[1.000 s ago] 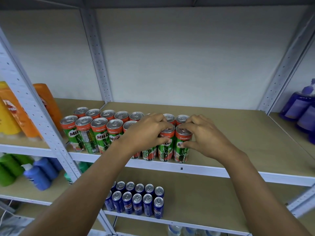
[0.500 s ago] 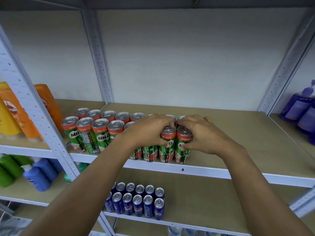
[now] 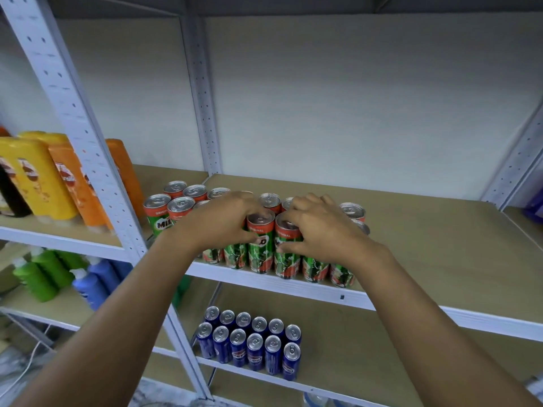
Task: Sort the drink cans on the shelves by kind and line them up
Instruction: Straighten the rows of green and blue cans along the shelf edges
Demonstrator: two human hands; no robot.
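Green and red Milo cans [image 3: 158, 214] stand in two rows along the front of the middle shelf [image 3: 411, 311]. My left hand [image 3: 220, 226] reaches over the front row and grips one Milo can [image 3: 261, 249], thumb on its side. My right hand [image 3: 321, 230] grips the neighbouring Milo can [image 3: 286, 257], fingers over its top and thumb on its front. Two more front-row cans [image 3: 340, 274] stand under my right wrist. Several cans are hidden behind both hands. Blue cans [image 3: 255, 345] stand in two rows on the shelf below.
A grey perforated upright [image 3: 88, 148] crosses the left front. Yellow and orange bottles [image 3: 44, 177] stand on the left shelf, with green and blue bottles [image 3: 53, 277] below them. Bare shelf board extends to the right of the cans. Purple bottles [image 3: 534, 207] sit at the far right edge.
Both hands have stayed on the front-row Milo cans and closed in on two neighbouring ones. Two cans now show to the right of the gripped pair. The view has shifted.
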